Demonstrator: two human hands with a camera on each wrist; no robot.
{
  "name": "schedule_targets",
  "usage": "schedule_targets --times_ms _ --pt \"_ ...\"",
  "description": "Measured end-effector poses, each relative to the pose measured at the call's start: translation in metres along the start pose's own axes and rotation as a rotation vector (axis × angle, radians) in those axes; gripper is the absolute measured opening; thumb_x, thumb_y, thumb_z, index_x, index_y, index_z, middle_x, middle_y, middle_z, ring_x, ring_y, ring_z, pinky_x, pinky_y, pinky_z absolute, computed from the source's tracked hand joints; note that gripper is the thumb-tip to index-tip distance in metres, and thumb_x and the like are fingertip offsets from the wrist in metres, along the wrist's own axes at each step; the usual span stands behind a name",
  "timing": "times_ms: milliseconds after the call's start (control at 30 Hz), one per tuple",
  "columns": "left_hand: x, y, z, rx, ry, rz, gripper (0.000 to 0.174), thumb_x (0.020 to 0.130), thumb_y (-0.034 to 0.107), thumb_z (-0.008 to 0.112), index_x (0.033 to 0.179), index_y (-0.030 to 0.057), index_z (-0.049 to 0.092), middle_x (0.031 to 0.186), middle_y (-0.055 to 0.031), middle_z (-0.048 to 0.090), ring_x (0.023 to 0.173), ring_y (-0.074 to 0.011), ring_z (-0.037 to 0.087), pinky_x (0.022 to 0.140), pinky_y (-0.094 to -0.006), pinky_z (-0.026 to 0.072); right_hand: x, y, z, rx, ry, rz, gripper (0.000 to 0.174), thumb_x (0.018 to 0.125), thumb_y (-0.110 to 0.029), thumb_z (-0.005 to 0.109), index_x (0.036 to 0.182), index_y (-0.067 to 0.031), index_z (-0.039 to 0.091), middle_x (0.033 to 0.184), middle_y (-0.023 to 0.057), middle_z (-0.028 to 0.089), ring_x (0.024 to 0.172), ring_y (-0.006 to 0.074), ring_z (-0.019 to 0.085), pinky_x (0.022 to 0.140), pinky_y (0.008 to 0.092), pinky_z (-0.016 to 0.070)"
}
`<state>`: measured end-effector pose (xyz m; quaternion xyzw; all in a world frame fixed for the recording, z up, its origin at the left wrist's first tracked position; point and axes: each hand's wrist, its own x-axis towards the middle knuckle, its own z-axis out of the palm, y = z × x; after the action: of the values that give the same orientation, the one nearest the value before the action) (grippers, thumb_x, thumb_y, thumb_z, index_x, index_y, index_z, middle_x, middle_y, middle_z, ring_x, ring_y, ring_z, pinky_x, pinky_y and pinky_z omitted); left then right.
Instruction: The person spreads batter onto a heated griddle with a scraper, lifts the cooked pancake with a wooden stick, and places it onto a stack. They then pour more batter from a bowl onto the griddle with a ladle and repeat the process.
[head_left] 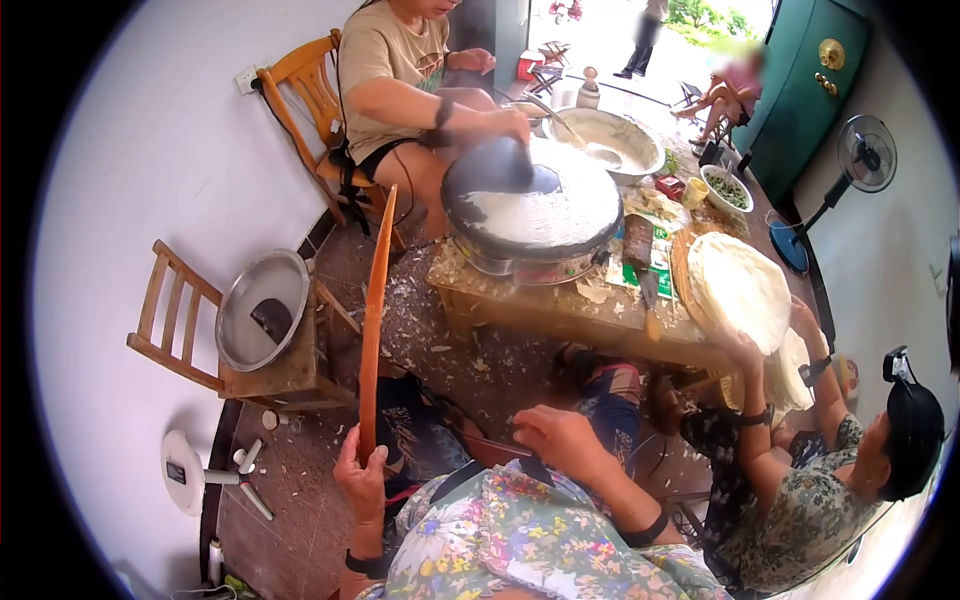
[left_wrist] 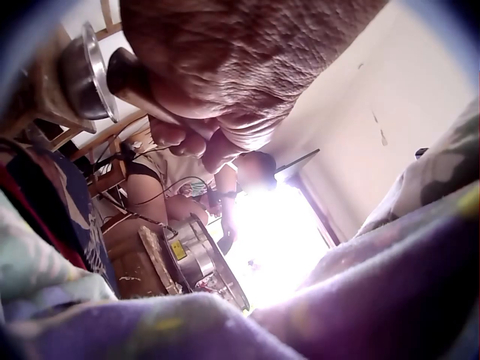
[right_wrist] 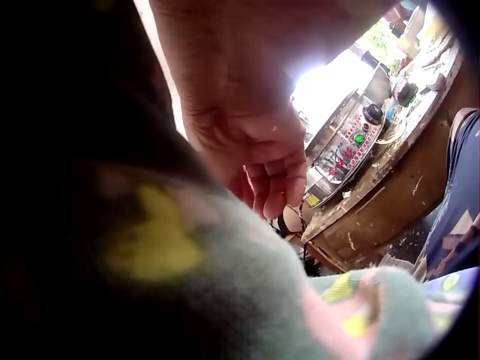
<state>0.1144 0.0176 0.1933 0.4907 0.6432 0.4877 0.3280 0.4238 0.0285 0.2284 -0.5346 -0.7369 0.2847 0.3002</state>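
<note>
My left hand [head_left: 362,482] grips the lower end of a long, thin wooden blade [head_left: 376,310], which stands upright and narrows to a tip. In the left wrist view the fingers [left_wrist: 191,142] curl round its dark handle. My right hand [head_left: 568,440] hangs over my lap with loosely bent fingers; the right wrist view shows the hand [right_wrist: 255,135] holding nothing. Beyond the blade, a round griddle [head_left: 600,237] carries white batter [head_left: 540,215], and a seated person's hand [head_left: 510,125] moves a dark, blurred spreader [head_left: 505,165] over it.
The low wooden table [head_left: 560,312] bears the griddle, a batter bowl [head_left: 650,165], a brush [head_left: 650,300] and stacked flatbreads [head_left: 740,285], which a person at right touches. At left, a metal basin [head_left: 240,330] stands on a stool beside a chair [head_left: 165,350]. A fan [head_left: 830,200] stands at right.
</note>
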Motion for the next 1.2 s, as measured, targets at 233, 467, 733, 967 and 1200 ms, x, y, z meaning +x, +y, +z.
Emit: schedule_targets --times_ms 233,467,733,967,1200 --pt "0.0012 0.002 0.0028 0.001 0.0 0.017 0.044 0.081 0.006 0.067 0.123 -0.0038 0.056 0.11 -0.0123 0.064 0.097 -0.0199 0.062 0.087 -0.0307 0.0495 -0.0059 0.0031 0.0043 -0.037 -0.018 -0.015 0.021 0.085 -0.019 0.063 0.101 -0.0049 0.063 0.091 0.0129 0.064 0.08 0.035 0.063 0.068 0.0423 0.051" --pt "0.0011 0.0089 0.0055 0.004 0.013 0.042 0.044 0.081 0.005 0.067 0.123 -0.0031 0.057 0.108 -0.0117 0.065 0.095 -0.0188 0.062 0.086 -0.0296 0.0494 -0.0038 0.002 0.0056 -0.038 -0.046 -0.026 0.021 0.086 -0.02 0.062 0.1 -0.0054 0.063 0.091 0.0128 0.064 0.08 0.035 0.063 0.067 0.043 0.0506" --pt "0.002 0.0031 0.0056 -0.048 0.016 0.068 0.045 0.08 0.004 0.067 0.123 -0.0036 0.057 0.107 -0.011 0.065 0.094 -0.0179 0.062 0.086 -0.0296 0.0494 -0.0041 -0.0012 0.0049 -0.043 -0.086 -0.017 0.022 0.086 -0.022 0.061 0.1 -0.0055 0.063 0.091 0.0125 0.064 0.08 0.0347 0.063 0.068 0.0434 0.0505" --pt "0.0025 0.0033 0.0062 -0.045 0.015 0.049 0.045 0.08 0.004 0.067 0.123 -0.0041 0.057 0.108 -0.011 0.065 0.093 -0.0174 0.062 0.085 -0.0292 0.0493 -0.0041 0.0032 0.0073 -0.048 -0.095 -0.022 0.022 0.086 -0.022 0.062 0.101 -0.0057 0.063 0.09 0.0122 0.064 0.08 0.0342 0.063 0.068 0.0432 0.0504" --pt "0.0027 0.0058 0.0062 0.026 0.011 0.078 0.043 0.081 0.007 0.067 0.122 -0.0029 0.058 0.108 -0.0123 0.066 0.093 -0.0197 0.063 0.086 -0.0313 0.0504 -0.0052 0.0041 0.0072 -0.048 -0.101 -0.016 0.022 0.086 -0.022 0.062 0.101 -0.0062 0.064 0.089 0.0121 0.064 0.079 0.0342 0.063 0.068 0.0432 0.05"
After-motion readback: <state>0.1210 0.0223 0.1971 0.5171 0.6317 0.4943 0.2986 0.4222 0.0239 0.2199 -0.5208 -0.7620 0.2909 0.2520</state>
